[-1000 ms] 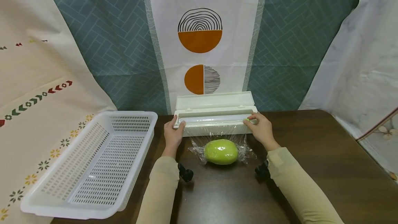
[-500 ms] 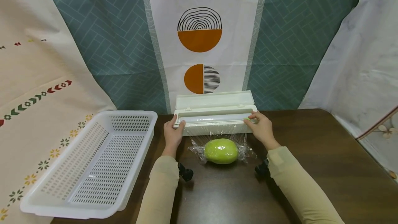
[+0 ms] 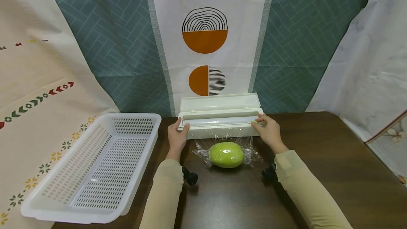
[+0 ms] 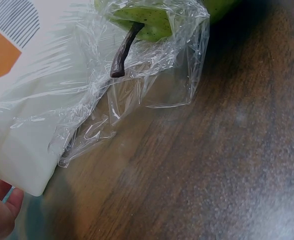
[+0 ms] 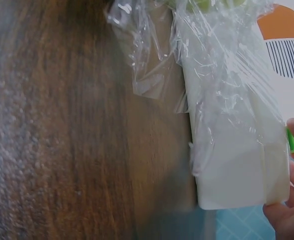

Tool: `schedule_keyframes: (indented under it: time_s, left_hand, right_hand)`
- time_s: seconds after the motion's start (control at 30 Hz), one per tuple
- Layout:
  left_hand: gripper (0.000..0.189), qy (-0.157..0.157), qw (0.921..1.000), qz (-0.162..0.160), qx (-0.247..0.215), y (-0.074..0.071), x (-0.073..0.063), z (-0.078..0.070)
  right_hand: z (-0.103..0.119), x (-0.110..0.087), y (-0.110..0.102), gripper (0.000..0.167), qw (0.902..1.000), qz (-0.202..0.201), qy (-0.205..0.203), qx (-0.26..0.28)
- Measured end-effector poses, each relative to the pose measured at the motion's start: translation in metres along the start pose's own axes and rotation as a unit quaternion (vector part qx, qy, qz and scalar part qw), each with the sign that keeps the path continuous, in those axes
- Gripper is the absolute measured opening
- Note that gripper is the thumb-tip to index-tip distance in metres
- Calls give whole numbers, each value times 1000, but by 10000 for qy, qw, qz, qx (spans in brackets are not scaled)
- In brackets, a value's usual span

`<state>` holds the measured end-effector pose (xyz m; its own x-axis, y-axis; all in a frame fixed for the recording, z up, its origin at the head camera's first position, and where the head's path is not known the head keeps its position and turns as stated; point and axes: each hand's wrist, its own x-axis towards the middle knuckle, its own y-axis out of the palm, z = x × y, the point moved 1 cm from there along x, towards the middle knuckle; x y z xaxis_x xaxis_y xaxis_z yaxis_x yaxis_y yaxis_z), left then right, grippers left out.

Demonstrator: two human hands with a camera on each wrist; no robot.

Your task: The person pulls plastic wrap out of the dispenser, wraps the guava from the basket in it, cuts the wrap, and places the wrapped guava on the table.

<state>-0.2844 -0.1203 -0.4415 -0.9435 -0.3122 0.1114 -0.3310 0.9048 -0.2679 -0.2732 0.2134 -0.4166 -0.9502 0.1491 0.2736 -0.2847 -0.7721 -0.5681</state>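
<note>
A white cling film dispenser box (image 3: pixel 222 131) stands lengthwise at the back of the table, its lid (image 3: pixel 219 102) raised and a film roll (image 3: pixel 216 121) inside. My left hand (image 3: pixel 177 138) grips the box's left end, thumb at the front edge. At the right end my right hand (image 3: pixel 269 132) pinches a small green slider cutter (image 5: pixel 291 140) on the front edge. Film (image 4: pixel 82 65) runs from the box down to a green fruit (image 3: pixel 226 154) wrapped in it. The fruit's dark stem (image 4: pixel 124 52) shows in the left wrist view, with crumpled film at both of its sides.
To the left, a white perforated plastic basket (image 3: pixel 127 200) sits at the edge of the dark wooden table (image 3: pixel 222 200). Behind the box hangs a patterned cloth (image 3: pixel 210 59); another drapes along the left side.
My right hand and the green slider have shifted very slightly to the right. The left hand, box and wrapped fruit have stayed in place.
</note>
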Motion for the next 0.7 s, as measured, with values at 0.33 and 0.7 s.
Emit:
schedule_keyframes:
  time_s: [0.33,0.7]
  left_hand:
    - [56,75,10000,-52,-10,0,0,-1]
    - [55,120,9999,-94,-52,0,0,1]
  right_hand:
    - [0,-1,-3,26,9999,-40,39,112]
    - [-4,0,-4,29,9999,-18,80,104]
